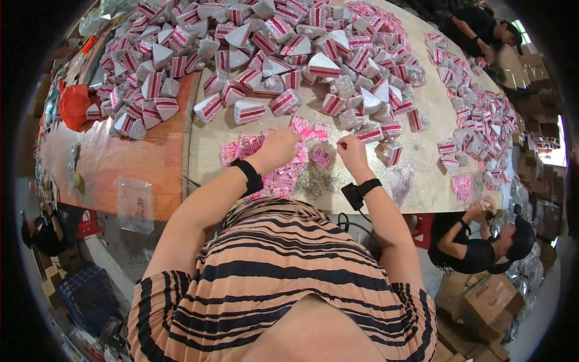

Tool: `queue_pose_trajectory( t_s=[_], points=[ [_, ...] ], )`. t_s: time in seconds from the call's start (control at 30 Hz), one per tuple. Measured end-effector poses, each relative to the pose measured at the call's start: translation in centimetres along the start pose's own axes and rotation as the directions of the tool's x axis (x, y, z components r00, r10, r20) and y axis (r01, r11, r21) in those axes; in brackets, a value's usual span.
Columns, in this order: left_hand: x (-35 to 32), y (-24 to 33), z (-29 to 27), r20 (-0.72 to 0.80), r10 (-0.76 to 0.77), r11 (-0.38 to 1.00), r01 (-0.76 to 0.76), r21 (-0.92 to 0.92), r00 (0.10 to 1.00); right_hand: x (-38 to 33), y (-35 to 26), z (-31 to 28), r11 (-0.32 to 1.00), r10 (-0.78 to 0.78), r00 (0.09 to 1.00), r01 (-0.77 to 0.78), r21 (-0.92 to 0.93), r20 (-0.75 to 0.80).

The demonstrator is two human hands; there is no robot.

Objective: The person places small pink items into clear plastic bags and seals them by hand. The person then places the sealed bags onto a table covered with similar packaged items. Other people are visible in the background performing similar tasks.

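My left hand (278, 148) is over a spread of small pink printed cards (278, 183), its fingers closed in a pinch. To the right, my right hand (354, 155) has its fingertips pressed together. Whatever either hand pinches is too small to make out. Between them, a clear glittery packet (321, 156) with a pink card showing lies on the pale tabletop (211, 142). Beyond my hands rises a heap of wedge-shaped pieces, like cake slices (324, 66), white and pink-striped in clear wrap.
An orange bag (74, 107) sits at the left on an orange-brown board (120, 157). A clear sleeve (135, 205) hangs over the front edge. More wedges (476, 114) lie to the right, where a co-worker (482, 241) sits. Another person (485, 30) is at the far right, with cartons (491, 301) behind.
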State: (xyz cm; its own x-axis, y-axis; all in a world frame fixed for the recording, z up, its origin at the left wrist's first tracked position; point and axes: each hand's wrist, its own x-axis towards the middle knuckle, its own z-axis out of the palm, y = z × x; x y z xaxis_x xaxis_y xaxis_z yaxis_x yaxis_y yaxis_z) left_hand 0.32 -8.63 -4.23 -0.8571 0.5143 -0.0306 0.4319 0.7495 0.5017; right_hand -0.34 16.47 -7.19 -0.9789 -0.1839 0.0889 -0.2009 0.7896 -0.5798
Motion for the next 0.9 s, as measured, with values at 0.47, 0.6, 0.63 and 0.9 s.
queue_pose_trajectory(
  t_s=[0.47, 0.6, 0.63, 0.9],
  points=[
    [0.3, 1.1, 0.4, -0.027, 0.043, 0.998, -0.044, -0.048, 0.999, 0.6, 0.3, 3.7, 0.729, 0.268, 0.809, -0.525, 0.438, 0.523],
    [0.8, 2.4, -0.8, -0.108, 0.124, 0.991, -0.13, -0.045, 0.986, 1.2, -3.4, 0.0, 0.366, 0.264, 0.697, -0.712, 0.6, 0.667],
    [0.9, 2.9, -1.4, -0.114, 0.147, 0.988, -0.152, -0.03, 0.983, 1.1, -3.8, -0.5, 0.337, 0.253, 0.701, -0.71, 0.618, 0.667],
    [0.6, 4.0, -3.9, -0.178, -0.243, 0.875, 0.136, -0.465, 0.954, 1.6, -7.8, -3.7, 0.609, 0.061, 0.928, -0.326, 0.723, 0.368]
  ],
)
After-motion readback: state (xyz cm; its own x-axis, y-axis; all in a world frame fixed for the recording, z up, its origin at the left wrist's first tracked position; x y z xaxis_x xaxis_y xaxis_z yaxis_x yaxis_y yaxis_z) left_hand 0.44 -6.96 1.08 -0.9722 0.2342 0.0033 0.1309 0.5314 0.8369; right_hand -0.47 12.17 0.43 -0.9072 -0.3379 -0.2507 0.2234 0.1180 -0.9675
